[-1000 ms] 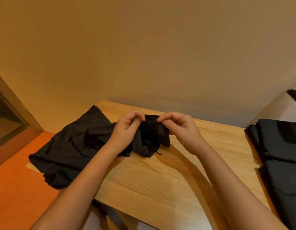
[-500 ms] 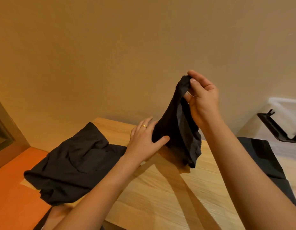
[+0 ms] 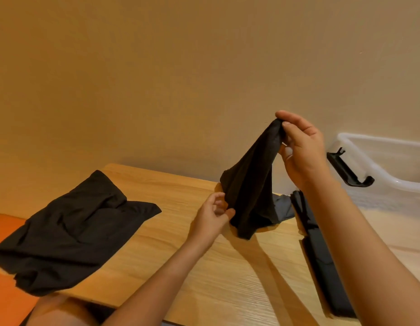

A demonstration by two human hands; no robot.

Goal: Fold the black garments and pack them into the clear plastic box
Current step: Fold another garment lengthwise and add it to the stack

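Black garment, small (image 3: 249, 191): held in the air over the far side of the wooden table (image 3: 180, 267). It hangs as a tapering drape, with its lowest fold just above the tabletop.

My right hand (image 3: 300, 149): raised, the forearm slanting up from the lower right. Thumb and forefinger pinch the garment's top corner, and the other fingers curl loosely behind.

My left hand (image 3: 213, 215): lower, the forearm reaching in from the bottom centre. Thumb and curled fingers pinch the garment's left edge, near its lower end.

Loose black garment (image 3: 70, 231): lying crumpled on the left end of the table, well apart from both hands.

Folded black garments (image 3: 322, 262): a stack along the table's right side, partly hidden by my right forearm.

Clear plastic box (image 3: 378, 161): at far right, beyond the stack, open-topped. A black latch (image 3: 345, 170) sits on its near-left rim.

Orange surface (image 3: 6, 300): beside the table at lower left.
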